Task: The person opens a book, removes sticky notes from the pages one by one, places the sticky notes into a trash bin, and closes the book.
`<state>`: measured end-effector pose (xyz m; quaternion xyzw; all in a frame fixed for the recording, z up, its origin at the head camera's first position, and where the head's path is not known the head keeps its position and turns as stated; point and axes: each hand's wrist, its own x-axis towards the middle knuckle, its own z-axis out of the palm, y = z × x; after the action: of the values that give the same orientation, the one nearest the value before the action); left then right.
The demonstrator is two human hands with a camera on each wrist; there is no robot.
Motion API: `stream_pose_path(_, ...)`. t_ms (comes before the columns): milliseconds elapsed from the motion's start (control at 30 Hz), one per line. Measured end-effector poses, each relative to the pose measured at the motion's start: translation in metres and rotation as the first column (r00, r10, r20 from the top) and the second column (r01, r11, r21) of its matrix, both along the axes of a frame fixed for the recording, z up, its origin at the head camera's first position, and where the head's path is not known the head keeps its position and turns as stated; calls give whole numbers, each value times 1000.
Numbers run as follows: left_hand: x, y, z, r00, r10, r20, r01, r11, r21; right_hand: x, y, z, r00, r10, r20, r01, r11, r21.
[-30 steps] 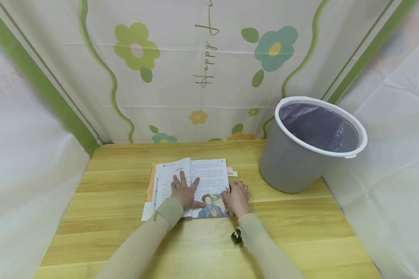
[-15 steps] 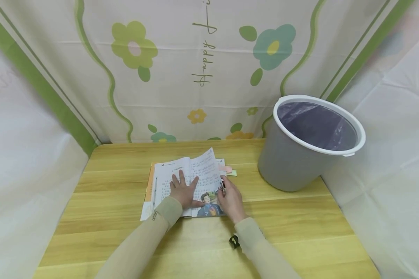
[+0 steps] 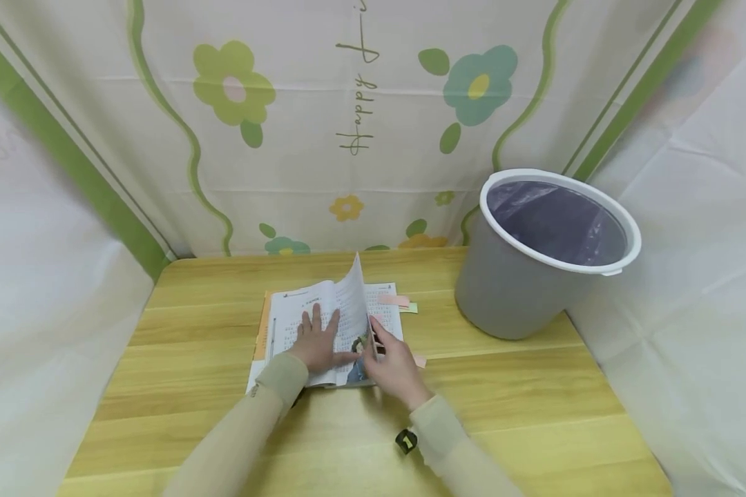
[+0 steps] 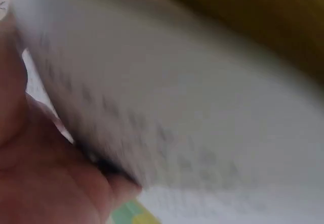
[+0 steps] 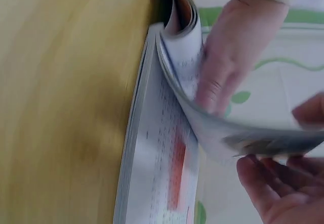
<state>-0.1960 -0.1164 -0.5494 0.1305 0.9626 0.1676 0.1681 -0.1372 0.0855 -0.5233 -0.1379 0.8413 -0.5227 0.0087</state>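
Observation:
An open book (image 3: 284, 308) lies on the wooden table in the head view, its text printed in rows. My left hand (image 3: 318, 345) rests on it with fingers spread, near the fold. At the right side, my right hand (image 3: 396, 369) pinches the edge of a lifted section of pages (image 3: 351, 298), which curves up and leans left. The right wrist view shows this section bent between thumb and fingers (image 5: 258, 181). Beneath it appears another printed page (image 5: 152, 168) with a pink sticky tab (image 5: 176, 176). Blurred pages (image 4: 177, 97) fill most of the left wrist view, beside my left hand (image 4: 50, 176).
A grey trash bin (image 3: 494, 297) with a white rim and dark liner (image 3: 553, 221) stands at the table's right back. A flowered curtain (image 3: 311, 138) hangs behind the table (image 3: 510, 400). Sticky tabs (image 3: 412, 308) jut out from the book's right edge.
My right hand has lifted the pages from the book's right side and carried them leftward. The page below, with pink tabs, now shows. My left hand has stayed on the book.

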Motion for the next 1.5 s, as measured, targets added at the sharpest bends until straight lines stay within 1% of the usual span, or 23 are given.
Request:
stream_pose_path(67,-2,-11,7,999,-11,35,9,998,68,5,-6,0,999,39,-15,-38,999,19)
stream_pose_path(133,-4,-25,14,997,-39,64,31,992,124,9,-12,0,998,55,-38,-53,998,45)
stream_pose_path(200,-5,-40,20,993,-73,91,57,984,169,12,-17,-3,996,53,-68,-48,996,74)
stream_pose_path(300,-2,-61,26,988,-88,130,60,978,201,15,-22,-8,994,37,-99,-29,996,89)
stream_pose_path(433,7,-83,23,988,-62,141,30,976,218,16,-25,-14,986,46,-161,-28,993,116)
stream_pose_path(533,14,-95,16,991,-44,130,14,975,222,16,-27,-16,976,55,-210,-23,988,154)
stream_pose_path(633,17,-101,8,993,-43,107,17,972,234,16,-29,-16,969,54,-243,-7,982,190)
stream_pose_path(767,19,-105,1,995,-61,74,41,968,248,16,-30,-17,960,66,-273,-5,976,220)
stream_pose_path(900,19,-111,-3,996,-44,75,26,974,225,15,-34,-19,945,125,-303,-46,966,254)
stream_pose_path(967,18,-115,-4,997,-34,74,17,976,215,14,-37,-20,936,156,-315,-64,957,284)
stream_pose_path(1033,18,-118,-3,997,-27,77,10,977,212,13,-39,-22,933,180,-313,-77,946,314)
stream_pose_path(1167,16,-123,-2,997,-28,74,10,974,226,13,-43,-26,940,196,-280,-84,927,367)
stream_pose_path(1300,15,-127,-2,998,-41,56,27,971,238,13,-47,-29,948,203,-244,-97,917,387)
stream_pose_path(1400,15,-131,-3,997,-48,58,32,968,251,13,-49,-31,951,213,-225,-106,905,412)
stream_pose_path(1500,16,-134,-3,996,-50,76,29,964,264,12,-52,-35,951,222,-218,-108,892,439)
